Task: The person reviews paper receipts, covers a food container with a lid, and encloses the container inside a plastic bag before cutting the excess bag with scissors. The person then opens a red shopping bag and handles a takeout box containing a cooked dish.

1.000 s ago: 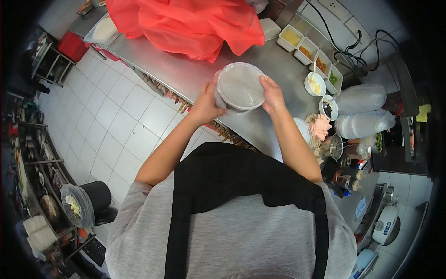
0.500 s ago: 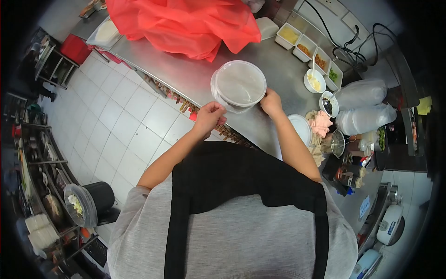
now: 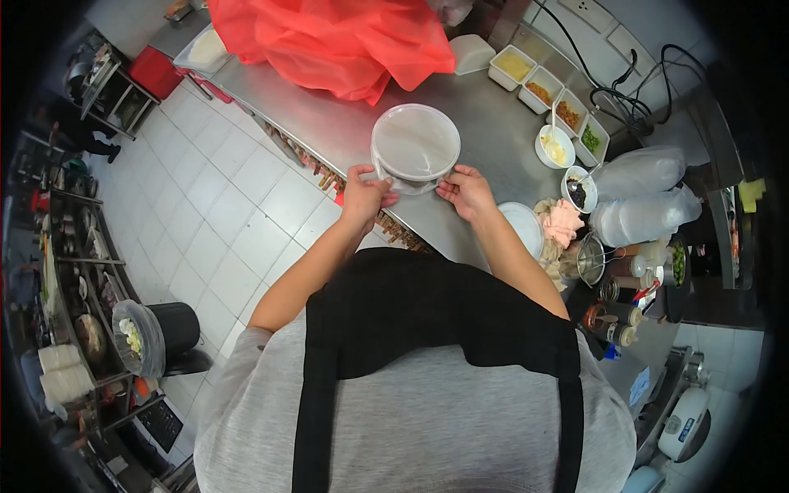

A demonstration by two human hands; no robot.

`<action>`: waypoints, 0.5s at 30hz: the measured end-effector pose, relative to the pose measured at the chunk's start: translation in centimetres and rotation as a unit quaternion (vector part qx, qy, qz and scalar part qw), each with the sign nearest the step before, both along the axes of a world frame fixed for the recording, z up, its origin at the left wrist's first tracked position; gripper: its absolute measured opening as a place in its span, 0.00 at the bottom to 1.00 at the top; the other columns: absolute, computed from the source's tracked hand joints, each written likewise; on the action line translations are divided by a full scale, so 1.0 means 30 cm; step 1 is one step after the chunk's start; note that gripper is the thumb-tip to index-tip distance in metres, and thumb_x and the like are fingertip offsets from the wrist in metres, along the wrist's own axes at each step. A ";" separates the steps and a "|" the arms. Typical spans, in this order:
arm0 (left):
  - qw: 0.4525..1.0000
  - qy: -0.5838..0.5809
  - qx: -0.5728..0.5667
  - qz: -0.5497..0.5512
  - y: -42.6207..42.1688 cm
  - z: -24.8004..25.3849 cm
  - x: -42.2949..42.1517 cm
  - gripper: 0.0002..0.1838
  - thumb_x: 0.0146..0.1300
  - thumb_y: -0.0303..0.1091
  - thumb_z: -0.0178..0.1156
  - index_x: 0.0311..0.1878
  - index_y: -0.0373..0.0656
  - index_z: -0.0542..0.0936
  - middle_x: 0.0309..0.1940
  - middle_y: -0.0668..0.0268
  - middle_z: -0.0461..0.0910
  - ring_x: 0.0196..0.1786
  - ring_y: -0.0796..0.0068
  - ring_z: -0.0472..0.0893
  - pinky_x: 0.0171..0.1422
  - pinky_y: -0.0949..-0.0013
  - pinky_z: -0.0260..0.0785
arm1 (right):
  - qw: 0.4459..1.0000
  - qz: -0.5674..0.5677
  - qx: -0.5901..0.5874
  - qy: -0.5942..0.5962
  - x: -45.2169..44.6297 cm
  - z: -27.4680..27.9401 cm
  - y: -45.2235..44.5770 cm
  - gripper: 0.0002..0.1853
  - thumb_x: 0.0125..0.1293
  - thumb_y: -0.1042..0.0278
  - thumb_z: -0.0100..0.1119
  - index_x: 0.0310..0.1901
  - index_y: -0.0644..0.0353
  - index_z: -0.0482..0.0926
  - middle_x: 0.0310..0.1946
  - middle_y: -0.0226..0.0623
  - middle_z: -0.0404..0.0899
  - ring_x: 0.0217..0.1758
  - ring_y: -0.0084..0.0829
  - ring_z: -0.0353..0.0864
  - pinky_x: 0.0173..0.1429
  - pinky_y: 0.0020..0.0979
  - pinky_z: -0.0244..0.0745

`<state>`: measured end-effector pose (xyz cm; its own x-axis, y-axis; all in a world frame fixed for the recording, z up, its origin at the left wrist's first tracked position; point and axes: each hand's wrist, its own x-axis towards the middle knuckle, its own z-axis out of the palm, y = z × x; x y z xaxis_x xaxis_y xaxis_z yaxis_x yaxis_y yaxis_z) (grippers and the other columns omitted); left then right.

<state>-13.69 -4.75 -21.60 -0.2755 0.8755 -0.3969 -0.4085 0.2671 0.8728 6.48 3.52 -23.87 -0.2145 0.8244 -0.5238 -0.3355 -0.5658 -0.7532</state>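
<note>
A round translucent plastic tub with a flat lid (image 3: 416, 141) stands near the front edge of the steel counter. Thin clear plastic, which looks like a bag (image 3: 411, 188), wraps loosely round its lower side. At the tub's near left, my left hand (image 3: 367, 195) is closed, its fingertips pinching the clear plastic. My right hand (image 3: 467, 192) is closed at the near right, thumb and fingers on the plastic just beside the tub's rim. What the tub contains cannot be made out through the lid.
Red cloth-like material (image 3: 329, 45) lies at the back of the steel counter (image 3: 485, 107). To the right stand white topping containers (image 3: 538, 88), small bowls (image 3: 555, 146), stacked bagged tubs (image 3: 645, 215) and a strainer (image 3: 590, 259). A lined bin (image 3: 177, 335) stands on the floor at left.
My right hand has moved from the tub's right side round to its near right edge. My left hand has closed on the plastic at the near left. The tub has shifted slightly left.
</note>
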 end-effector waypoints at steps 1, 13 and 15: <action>1.000 0.010 0.008 0.004 -0.004 0.018 -0.008 0.24 0.59 0.22 0.61 0.53 0.41 0.59 0.31 0.61 0.75 0.30 0.69 0.81 0.32 0.70 0.78 | 1.000 0.004 0.012 -0.018 0.005 0.032 -0.007 0.24 0.56 0.82 0.57 0.53 0.60 0.61 0.33 0.40 0.74 0.31 0.31 0.77 0.38 0.38 0.79; 0.995 -0.034 0.090 -0.005 0.077 0.321 0.006 0.17 0.60 0.19 0.57 0.50 0.39 0.64 0.29 0.61 0.78 0.31 0.72 0.81 0.38 0.73 0.77 | 0.668 0.151 0.654 -0.320 -0.012 0.363 -0.017 0.07 0.62 0.71 0.58 0.40 0.60 0.74 0.36 0.33 0.76 0.32 0.26 0.76 0.36 0.31 0.73; 0.989 0.010 0.133 -0.063 0.083 0.337 0.005 0.21 0.57 0.20 0.60 0.53 0.41 0.67 0.38 0.58 0.79 0.41 0.65 0.80 0.48 0.66 0.75 | 0.545 0.145 0.712 -0.419 -0.053 0.295 -0.026 0.06 0.60 0.68 0.59 0.38 0.59 0.77 0.33 0.34 0.77 0.33 0.29 0.77 0.40 0.34 0.73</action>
<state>-13.56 -2.27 -11.48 -0.1623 0.9762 -0.1436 -0.3681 0.0752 0.9267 4.90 2.72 -15.01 -0.6216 0.5177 0.5879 0.4113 0.8544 -0.3175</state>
